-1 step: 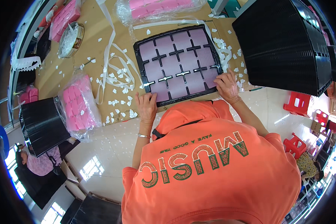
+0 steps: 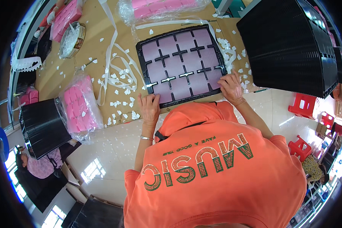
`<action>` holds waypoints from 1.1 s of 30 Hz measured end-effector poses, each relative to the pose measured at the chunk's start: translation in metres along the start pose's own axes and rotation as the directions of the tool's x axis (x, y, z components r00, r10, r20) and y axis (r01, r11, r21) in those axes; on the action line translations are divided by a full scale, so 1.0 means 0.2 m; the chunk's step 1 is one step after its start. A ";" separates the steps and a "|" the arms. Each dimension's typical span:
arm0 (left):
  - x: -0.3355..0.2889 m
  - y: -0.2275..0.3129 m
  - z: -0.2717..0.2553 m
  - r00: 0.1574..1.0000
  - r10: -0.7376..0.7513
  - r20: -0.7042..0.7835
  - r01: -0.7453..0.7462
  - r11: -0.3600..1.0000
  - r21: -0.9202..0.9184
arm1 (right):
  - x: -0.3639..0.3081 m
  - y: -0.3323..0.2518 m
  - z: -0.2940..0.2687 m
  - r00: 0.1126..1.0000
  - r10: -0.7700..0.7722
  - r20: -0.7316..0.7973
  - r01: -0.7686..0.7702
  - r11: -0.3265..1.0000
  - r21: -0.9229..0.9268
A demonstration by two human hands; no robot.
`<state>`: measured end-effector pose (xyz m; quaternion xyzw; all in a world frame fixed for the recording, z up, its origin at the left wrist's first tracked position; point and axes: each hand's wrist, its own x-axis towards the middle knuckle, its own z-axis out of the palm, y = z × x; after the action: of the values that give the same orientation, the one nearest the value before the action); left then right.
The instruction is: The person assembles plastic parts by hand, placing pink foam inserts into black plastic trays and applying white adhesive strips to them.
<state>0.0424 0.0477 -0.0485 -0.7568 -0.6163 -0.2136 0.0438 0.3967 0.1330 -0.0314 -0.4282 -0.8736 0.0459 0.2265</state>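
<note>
A black plastic tray (image 2: 180,53) with cross-shaped dividers lies flat on the brown table in front of me. Lilac, smooth-looking pieces (image 2: 173,64) fill its compartments. At the tray's near left corner, my left hand (image 2: 149,109) has its fingers curled against the rim. My right hand (image 2: 230,88) holds the near right corner, fingertips over the edge. The undersides of both grips are hidden.
Tall stacks of black trays stand at right (image 2: 287,49) and lower left (image 2: 44,127). Plastic-wrapped pink blocks (image 2: 79,100), white strips (image 2: 112,45) and paper scraps (image 2: 135,116) lie on the table. Red stools (image 2: 303,105) and other people are beyond.
</note>
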 end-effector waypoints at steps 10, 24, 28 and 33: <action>-0.07 0.05 -0.19 0.983 -0.075 0.169 0.068 0.997 0.049 | -0.08 0.03 -0.04 0.994 0.079 0.073 -0.069 0.990 -0.126; -0.09 0.11 -0.04 0.973 -0.105 0.207 0.099 0.994 0.041 | -0.10 0.02 0.03 0.943 0.024 0.331 0.063 0.966 -0.249; -0.04 0.14 -0.04 0.986 -0.054 0.158 0.052 0.998 0.018 | -0.06 0.01 0.02 0.948 0.006 0.319 0.066 0.974 -0.215; -0.06 0.11 0.02 0.980 -0.019 0.199 0.012 0.999 0.036 | -0.09 0.03 0.04 0.941 -0.037 0.335 0.123 0.963 -0.238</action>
<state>0.0633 0.0322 -0.0531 -0.7686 -0.6271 -0.1264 -0.0065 0.4067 0.1230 -0.0464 -0.4041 -0.9144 -0.0059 0.0227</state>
